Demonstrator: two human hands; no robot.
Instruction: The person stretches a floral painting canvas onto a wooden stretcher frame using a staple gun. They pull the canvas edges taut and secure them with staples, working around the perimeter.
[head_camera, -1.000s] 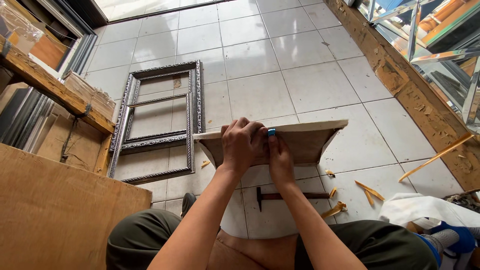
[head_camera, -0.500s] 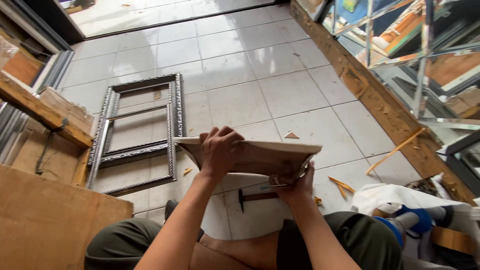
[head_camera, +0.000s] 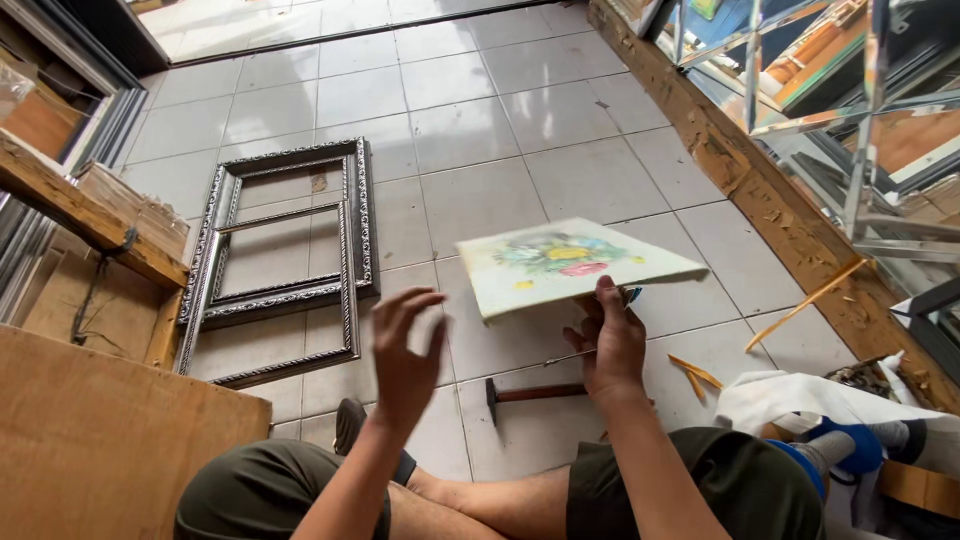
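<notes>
Painted board (head_camera: 570, 262) tilted face-up, long axis sideways, gripped underneath by right hand (head_camera: 612, 345); left hand (head_camera: 405, 355) spread wide, empty, just left.

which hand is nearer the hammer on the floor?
Right. The right hand holds the painted panel directly above the hammer. The left hand hovers open, left of the hammer head.

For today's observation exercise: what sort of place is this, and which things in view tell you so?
Probably a picture-framing workshop. Ornate empty frames lie on the tiled floor, a hammer rests near the seated person, and the right hand holds a flat painted panel. Mirrored glass pieces stand along the right.
</notes>
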